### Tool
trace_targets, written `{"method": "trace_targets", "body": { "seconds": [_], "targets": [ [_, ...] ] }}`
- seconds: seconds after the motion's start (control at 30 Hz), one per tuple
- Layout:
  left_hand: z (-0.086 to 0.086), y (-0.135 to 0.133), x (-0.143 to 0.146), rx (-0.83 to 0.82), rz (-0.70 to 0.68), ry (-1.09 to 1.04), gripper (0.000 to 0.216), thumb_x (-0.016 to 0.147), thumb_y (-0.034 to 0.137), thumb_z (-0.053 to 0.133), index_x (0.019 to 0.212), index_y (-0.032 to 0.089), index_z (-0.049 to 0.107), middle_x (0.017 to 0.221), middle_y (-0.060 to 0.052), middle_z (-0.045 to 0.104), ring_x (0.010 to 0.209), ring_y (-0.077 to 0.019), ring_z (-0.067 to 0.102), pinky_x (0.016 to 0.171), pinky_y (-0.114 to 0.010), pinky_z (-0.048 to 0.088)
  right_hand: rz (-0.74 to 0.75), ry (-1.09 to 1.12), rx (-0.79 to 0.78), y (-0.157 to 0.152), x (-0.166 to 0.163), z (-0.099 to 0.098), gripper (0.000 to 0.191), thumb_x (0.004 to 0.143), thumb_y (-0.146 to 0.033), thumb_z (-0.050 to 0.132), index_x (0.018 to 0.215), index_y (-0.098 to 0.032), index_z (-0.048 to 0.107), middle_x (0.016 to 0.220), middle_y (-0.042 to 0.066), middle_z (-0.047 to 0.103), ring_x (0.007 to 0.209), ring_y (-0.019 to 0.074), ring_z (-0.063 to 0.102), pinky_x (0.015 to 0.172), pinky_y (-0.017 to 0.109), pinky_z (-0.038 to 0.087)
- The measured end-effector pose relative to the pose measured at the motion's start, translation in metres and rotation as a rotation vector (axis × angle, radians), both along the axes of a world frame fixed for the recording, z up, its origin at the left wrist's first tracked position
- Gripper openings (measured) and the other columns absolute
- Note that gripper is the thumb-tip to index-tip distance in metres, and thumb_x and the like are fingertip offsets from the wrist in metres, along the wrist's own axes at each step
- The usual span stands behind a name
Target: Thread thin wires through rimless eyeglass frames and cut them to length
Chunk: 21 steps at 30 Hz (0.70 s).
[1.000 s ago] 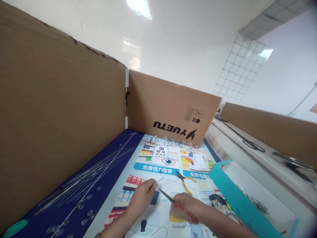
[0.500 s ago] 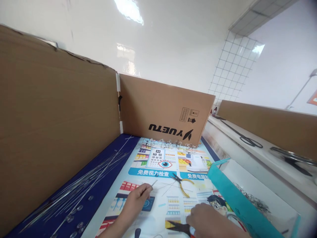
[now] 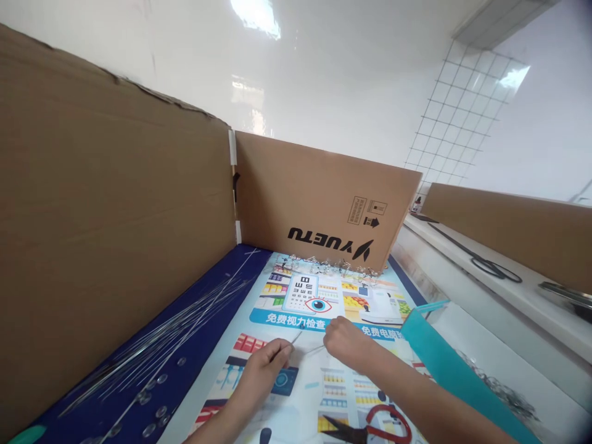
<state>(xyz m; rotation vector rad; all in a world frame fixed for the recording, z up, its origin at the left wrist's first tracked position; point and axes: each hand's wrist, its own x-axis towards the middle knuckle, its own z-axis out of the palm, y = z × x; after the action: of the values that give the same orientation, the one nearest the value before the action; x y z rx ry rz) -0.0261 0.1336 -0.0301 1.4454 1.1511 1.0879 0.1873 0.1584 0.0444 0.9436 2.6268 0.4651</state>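
My left hand [image 3: 272, 361] is closed in a pinch on a thin metal wire [image 3: 297, 337], whose short end sticks up past the fingertips. Opposite it, my right hand [image 3: 343, 343] is curled shut over the printed sheet. Another fine wire [image 3: 316, 349] shows between the two hands, close to the right fingers. What the right fingers grip is hidden. Below the right forearm lie red-handled scissors [image 3: 390, 425] with dark blades, released and apart from both hands. The yellow-handled pliers are out of sight, in the area that the right hand and forearm cover.
Long thin wires [image 3: 180, 333] and several small clear discs [image 3: 144, 396] lie on the blue surface at left. Cardboard panels [image 3: 319, 191] stand at left and behind. Small wire pieces [image 3: 333, 265] line the back. A teal-edged box [image 3: 456, 364] at right holds metal bits.
My right hand has let go of the red-handled scissors and moved up and left, to the wires by the left hand. The left hand keeps its pinch. The view has shifted slightly.
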Motion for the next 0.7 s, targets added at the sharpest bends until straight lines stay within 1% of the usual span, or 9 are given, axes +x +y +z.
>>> {"method": "trace_targets", "body": {
  "seconds": [0.17, 0.3, 0.33, 0.4, 0.5, 0.57, 0.63, 0.7],
  "targets": [
    [0.0, 0.0, 0.0, -0.02, 0.013, -0.065, 0.031, 0.077, 0.044, 0.051, 0.065, 0.016, 0.057, 0.056, 0.003, 0.049, 0.056, -0.0124, 0.044, 0.054, -0.022, 0.032, 0.074, -0.052, -0.064, 0.022, -0.008, -0.004, 0.013, 0.069, -0.002, 0.054, 0.065, -0.013, 0.06, 0.068, 0.01, 0.064, 0.07, 0.0209, 0.058, 0.063, 0.032, 0.036],
    [0.003, 0.0, 0.0, -0.08, 0.008, -0.126, 0.036, 0.074, 0.05, 0.053, 0.066, 0.015, 0.056, 0.056, 0.002, 0.052, 0.049, -0.0107, 0.044, 0.047, -0.021, 0.031, 0.097, -0.077, -0.101, 0.027, -0.013, 0.002, 0.006, 0.068, -0.01, 0.058, 0.064, -0.014, 0.061, 0.067, 0.009, 0.065, 0.068, 0.0203, 0.059, 0.06, 0.03, 0.037],
    [0.004, 0.0, 0.0, -0.103, -0.001, -0.145, 0.037, 0.073, 0.052, 0.053, 0.067, 0.015, 0.056, 0.056, 0.002, 0.054, 0.047, -0.0106, 0.045, 0.045, -0.02, 0.03, 0.099, -0.074, -0.101, 0.024, -0.014, 0.005, 0.004, 0.068, -0.012, 0.058, 0.067, -0.014, 0.061, 0.068, 0.009, 0.065, 0.068, 0.0202, 0.059, 0.059, 0.029, 0.037],
    [0.006, 0.0, 0.0, -0.148, -0.024, -0.191, 0.037, 0.073, 0.052, 0.053, 0.07, 0.015, 0.055, 0.061, 0.0, 0.057, 0.049, -0.0115, 0.05, 0.042, -0.02, 0.031, 0.1, -0.055, -0.093, 0.013, -0.019, 0.014, 0.007, 0.071, -0.014, 0.057, 0.075, -0.015, 0.062, 0.07, 0.007, 0.066, 0.067, 0.0196, 0.06, 0.057, 0.028, 0.036],
    [0.013, -0.003, 0.002, -0.21, -0.068, -0.273, 0.034, 0.073, 0.05, 0.054, 0.073, 0.016, 0.052, 0.07, -0.002, 0.06, 0.06, -0.0142, 0.058, 0.046, -0.02, 0.037, 0.115, -0.01, -0.079, -0.009, -0.029, 0.027, 0.013, 0.077, -0.014, 0.052, 0.086, -0.017, 0.06, 0.069, 0.005, 0.065, 0.065, 0.0184, 0.059, 0.056, 0.028, 0.036],
    [0.018, -0.008, 0.003, -0.258, -0.107, -0.32, 0.033, 0.074, 0.049, 0.055, 0.072, 0.016, 0.05, 0.069, -0.002, 0.061, 0.062, -0.0146, 0.059, 0.049, -0.021, 0.04, 0.141, 0.018, -0.081, -0.023, -0.038, 0.036, 0.014, 0.08, -0.014, 0.049, 0.088, -0.019, 0.059, 0.069, 0.004, 0.064, 0.066, 0.0184, 0.058, 0.058, 0.029, 0.036],
    [0.024, -0.014, 0.005, -0.306, -0.156, -0.35, 0.033, 0.074, 0.048, 0.056, 0.07, 0.015, 0.05, 0.064, -0.002, 0.06, 0.059, -0.0145, 0.06, 0.052, -0.022, 0.042, 0.167, 0.043, -0.086, -0.032, -0.046, 0.044, 0.011, 0.082, -0.015, 0.049, 0.083, -0.019, 0.06, 0.068, 0.004, 0.063, 0.068, 0.019, 0.058, 0.063, 0.031, 0.036],
    [0.028, -0.019, 0.006, -0.341, -0.203, -0.37, 0.033, 0.074, 0.047, 0.058, 0.07, 0.015, 0.051, 0.061, -0.002, 0.06, 0.059, -0.0151, 0.06, 0.053, -0.024, 0.043, 0.185, 0.061, -0.09, -0.038, -0.053, 0.051, 0.012, 0.082, -0.016, 0.052, 0.073, -0.018, 0.06, 0.067, 0.004, 0.063, 0.07, 0.0196, 0.057, 0.066, 0.032, 0.036]
  ]
}}
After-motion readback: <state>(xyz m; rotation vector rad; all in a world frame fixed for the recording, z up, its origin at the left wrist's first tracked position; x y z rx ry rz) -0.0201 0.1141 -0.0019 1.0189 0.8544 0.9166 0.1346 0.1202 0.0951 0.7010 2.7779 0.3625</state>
